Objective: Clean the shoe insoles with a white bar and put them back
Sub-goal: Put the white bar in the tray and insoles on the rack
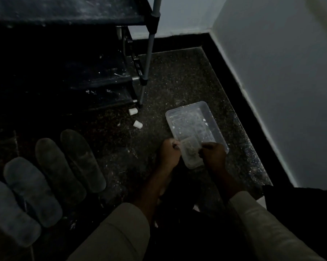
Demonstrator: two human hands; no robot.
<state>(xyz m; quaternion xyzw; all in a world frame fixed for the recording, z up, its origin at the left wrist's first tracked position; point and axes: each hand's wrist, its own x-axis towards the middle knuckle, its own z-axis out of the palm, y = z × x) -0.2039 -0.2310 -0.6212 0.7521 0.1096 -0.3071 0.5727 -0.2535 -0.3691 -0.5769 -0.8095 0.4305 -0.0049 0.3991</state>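
On the speckled floor beside the wall, we hold a small clear container at the near end of a clear tray; our left hand pinches its left edge with curled fingers; our right hand grips its right edge likewise; four insoles lie side by side at left; two short white bar pieces lie near the shoe rack.

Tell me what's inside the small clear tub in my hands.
A pale greyish clump shows through the small clear tub; it is too dim to say what it is. Your left hand and right hand grip its sides and hide those edges.
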